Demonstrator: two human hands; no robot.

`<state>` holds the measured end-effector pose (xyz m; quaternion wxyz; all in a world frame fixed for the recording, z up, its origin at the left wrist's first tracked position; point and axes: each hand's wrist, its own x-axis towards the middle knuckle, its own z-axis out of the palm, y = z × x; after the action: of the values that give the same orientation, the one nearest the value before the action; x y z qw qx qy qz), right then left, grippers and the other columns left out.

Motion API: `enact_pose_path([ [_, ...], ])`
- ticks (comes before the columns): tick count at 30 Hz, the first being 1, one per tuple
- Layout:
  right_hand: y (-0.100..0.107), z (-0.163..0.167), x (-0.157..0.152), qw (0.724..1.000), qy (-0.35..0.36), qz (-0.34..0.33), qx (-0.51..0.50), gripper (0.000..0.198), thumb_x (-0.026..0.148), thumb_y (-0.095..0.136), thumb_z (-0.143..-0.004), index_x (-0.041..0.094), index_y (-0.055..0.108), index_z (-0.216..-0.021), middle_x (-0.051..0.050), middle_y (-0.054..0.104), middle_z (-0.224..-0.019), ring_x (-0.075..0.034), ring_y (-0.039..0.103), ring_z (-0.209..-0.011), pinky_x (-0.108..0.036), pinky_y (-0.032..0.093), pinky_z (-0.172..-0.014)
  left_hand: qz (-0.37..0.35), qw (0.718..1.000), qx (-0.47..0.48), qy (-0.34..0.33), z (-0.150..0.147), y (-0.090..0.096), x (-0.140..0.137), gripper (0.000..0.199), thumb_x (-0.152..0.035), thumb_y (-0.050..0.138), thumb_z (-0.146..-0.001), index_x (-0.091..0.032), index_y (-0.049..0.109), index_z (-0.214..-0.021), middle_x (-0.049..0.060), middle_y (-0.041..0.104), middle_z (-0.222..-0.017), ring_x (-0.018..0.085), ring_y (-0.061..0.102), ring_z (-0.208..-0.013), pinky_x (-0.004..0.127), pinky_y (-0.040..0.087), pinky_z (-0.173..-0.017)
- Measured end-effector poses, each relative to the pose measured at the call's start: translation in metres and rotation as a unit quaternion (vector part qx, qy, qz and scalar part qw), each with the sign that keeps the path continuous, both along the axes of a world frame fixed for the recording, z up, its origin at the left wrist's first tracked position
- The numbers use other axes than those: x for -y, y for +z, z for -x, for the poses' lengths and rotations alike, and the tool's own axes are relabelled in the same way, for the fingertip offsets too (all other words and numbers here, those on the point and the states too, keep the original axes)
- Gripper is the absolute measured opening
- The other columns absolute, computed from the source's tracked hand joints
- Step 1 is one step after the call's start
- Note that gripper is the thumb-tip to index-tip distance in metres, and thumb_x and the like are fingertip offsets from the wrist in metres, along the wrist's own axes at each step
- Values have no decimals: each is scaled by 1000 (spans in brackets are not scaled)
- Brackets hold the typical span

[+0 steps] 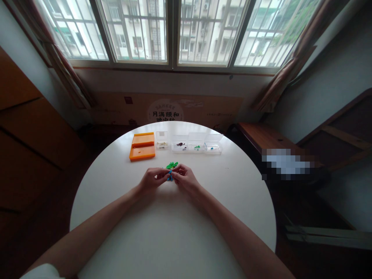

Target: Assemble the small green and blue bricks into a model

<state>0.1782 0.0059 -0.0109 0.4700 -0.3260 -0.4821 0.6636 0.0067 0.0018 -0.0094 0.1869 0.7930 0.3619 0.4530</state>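
At the centre of the frame, the left hand (153, 177) and the right hand (186, 178) met fingertip to fingertip, thumbs and index fingers pinched about a small blue piece (170, 172). Just above the fingers lay a bunch of green pieces (172, 165), and below them showed a dark and blue cluster (170, 178); whether these were joined to the blue piece could not be told, as the fingers covered the middle. The likeliest trouble was a slip: with so little to grip, uneven pressure from the two thumbs could have sent the blue piece skidding over the smooth white table (171, 240). If the parts were joined, too hard a squeeze might have sprung one loose, and with the fingers hiding the contact, a crooked fit could have gone unnoticed. A forward sweep of the right hand might also have knocked the row of clear boxes (192, 151) at upper centre, whose lids stood open, and mixed the small parts inside. The orange tray (145, 155), left of those boxes, seemed less at risk, being well apart from the right hand.
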Motion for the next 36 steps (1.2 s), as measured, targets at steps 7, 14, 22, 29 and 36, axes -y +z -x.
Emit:
enact_pose_path([
  [7, -2, 0, -1, 1000, 2, -9, -4, 33, 39, 75, -62, 17, 55, -77, 5, 57, -58, -7, 47, -42, -20, 36, -40, -2, 1000, -19, 8, 2, -5, -2, 22, -27, 57, -84, -12, 70, -94, 2, 62, -56, 7, 48, -46, 16, 40, -47],
  [14, -3, 1, -1, 1000, 8, -16, -14, 32, 36, 76, -61, 17, 55, -76, 4, 58, -55, -8, 48, -42, -20, 38, -40, 11, 1000, -12, 14, 4, -7, -3, 22, -27, 59, -82, -12, 70, -95, 2, 63, -60, 7, 50, -48, 16, 42, -49],
  [22, 0, 0, 0, 1000, 16, -20, -11, 31, 35, 77, -61, 16, 57, -76, 2, 62, -58, -10, 55, -46, -23, 45, -43, 17, 1000, -7, 15, 4, -7, -3, 22, -26, 60, -82, -13, 70, -96, 3, 64, -62, 7, 51, -50, 16, 42, -49],
  [29, -3, 0, 0, 999, 17, -23, -17, 30, 34, 77, -62, 15, 57, -75, 1, 63, -56, -10, 57, -46, -21, 46, -43, 16, 1000, -5, 18, 4, -6, -2, 22, -26, 60, -81, -12, 69, -96, 3, 64, -62, 7, 52, -49, 15, 43, -48],
  [36, -2, 0, 1, 1000, 15, -22, -18, 30, 33, 77, -62, 15, 56, -74, 1, 64, -57, -10, 57, -47, -20, 46, -43, 31, 998, 2, 46, 4, -7, -3, 22, -27, 64, -78, -13, 68, -94, 1, 63, -60, 7, 51, -48, 15, 43, -48],
])
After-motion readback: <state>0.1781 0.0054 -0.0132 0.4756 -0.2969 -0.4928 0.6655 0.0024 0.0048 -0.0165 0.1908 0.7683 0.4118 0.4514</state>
